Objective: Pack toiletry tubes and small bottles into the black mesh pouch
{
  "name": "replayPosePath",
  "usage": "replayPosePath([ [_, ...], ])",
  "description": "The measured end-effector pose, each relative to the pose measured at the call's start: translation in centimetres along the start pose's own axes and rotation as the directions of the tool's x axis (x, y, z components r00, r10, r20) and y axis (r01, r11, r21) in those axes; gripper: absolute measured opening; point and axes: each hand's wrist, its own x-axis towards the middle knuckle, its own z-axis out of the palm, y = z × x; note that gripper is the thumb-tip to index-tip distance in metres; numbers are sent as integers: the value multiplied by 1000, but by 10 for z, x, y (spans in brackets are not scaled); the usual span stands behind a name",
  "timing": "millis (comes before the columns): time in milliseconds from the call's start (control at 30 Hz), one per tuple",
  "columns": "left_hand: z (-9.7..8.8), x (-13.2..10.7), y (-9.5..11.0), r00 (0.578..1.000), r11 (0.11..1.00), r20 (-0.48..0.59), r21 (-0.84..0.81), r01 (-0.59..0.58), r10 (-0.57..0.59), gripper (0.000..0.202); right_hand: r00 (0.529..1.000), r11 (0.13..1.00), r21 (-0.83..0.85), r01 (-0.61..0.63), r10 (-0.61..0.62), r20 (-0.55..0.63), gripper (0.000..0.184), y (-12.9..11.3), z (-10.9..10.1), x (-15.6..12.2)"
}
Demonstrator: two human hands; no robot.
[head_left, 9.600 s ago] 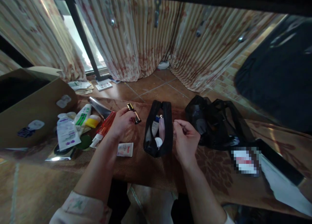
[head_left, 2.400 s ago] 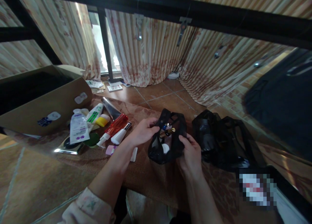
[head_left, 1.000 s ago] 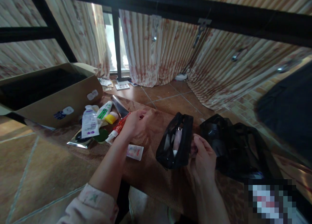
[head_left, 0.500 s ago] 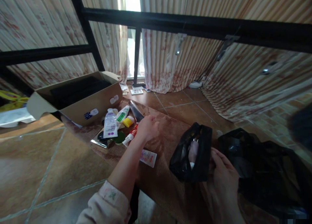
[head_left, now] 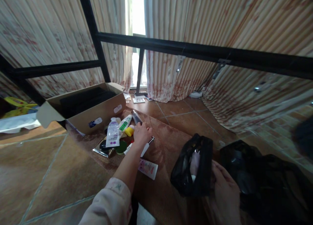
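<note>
My left hand (head_left: pixel 142 134) is over a pile of toiletries on the brown cloth (head_left: pixel 168 146), its fingers curled down at the lower end of a dark grey tube (head_left: pixel 136 116); whether they grip it is hidden. Around it lie a white tube with purple print (head_left: pixel 112 133), a white-and-green tube (head_left: pixel 125 122), a yellow cap (head_left: pixel 129 131), a dark green round lid (head_left: pixel 120 148) and a slim white tube with a dark tip (head_left: pixel 146 148). A pink-and-white tube (head_left: pixel 148 168) lies nearer me. My right hand (head_left: pixel 225 182) grips the side of an open black pouch (head_left: pixel 204 168) with a pale pink bottle (head_left: pixel 195 163) inside.
An open cardboard box (head_left: pixel 100 115) with dark contents stands at the back left. Black bags (head_left: pixel 271 179) lie at the right. Black metal bars (head_left: pixel 171 46) run across in front of striped curtains (head_left: pixel 168 78). Tiled floor (head_left: pixel 44 166) surrounds the cloth.
My left hand has moved slightly left and back, toward the dark grey tube, uncovering the slim white tube. My right hand still holds the pouch. The view has tilted up a little.
</note>
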Motion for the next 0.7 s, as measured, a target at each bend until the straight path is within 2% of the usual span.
replayPosePath([
  [267, 2, 8, -2, 992, 993, 65, -46, 107, -104, 55, 999, 1000, -16, 18, -17, 51, 40, 4, -3, 2],
  [400, 3, 16, -6, 987, 987, 79, -77, 144, -138, 56, 999, 998, -56, -8, 9, 33, 45, 5, -3, 5],
  [567, 4, 33, -13, 987, 980, 67, -128, 154, -146, 44, 1000, 996, -94, -4, 7, 29, 49, 5, -3, 8],
  [700, 6, 43, -21, 980, 949, 53, -247, 198, -191, 34, 999, 995, -99, -17, 20, 33, 52, 7, -2, 8],
])
